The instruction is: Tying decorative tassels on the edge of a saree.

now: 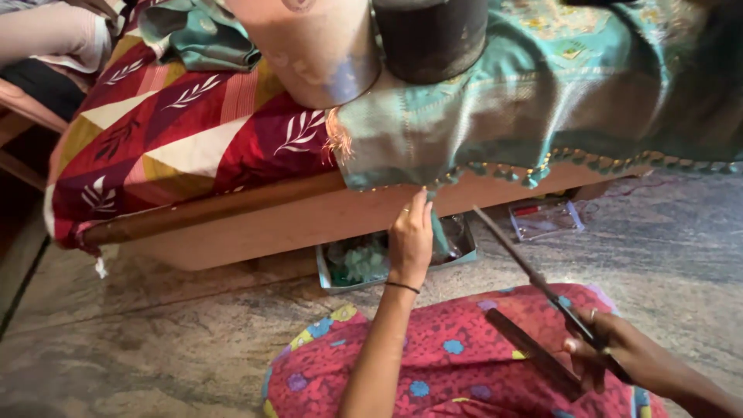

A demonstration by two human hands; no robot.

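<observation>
My left hand point(411, 236) reaches up to the hanging edge of a teal cloth point(495, 116) with a beaded tassel border and pinches a tassel at that edge. My right hand point(619, 352) is low at the right, over my lap, and grips a large pair of scissors point(534, 282). The scissor blades are spread apart, one pointing up toward the cloth edge, the other lying across my pink flowered clothing point(449, 356). The teal cloth drapes over the side of a bed.
A red patterned bedsheet point(170, 131) covers the wooden bed frame point(255, 224). Two cylindrical containers point(317, 46) weigh the cloth down. A tray with green bits point(356, 263) and a clear plastic box point(546, 218) lie on the stone floor under the bed.
</observation>
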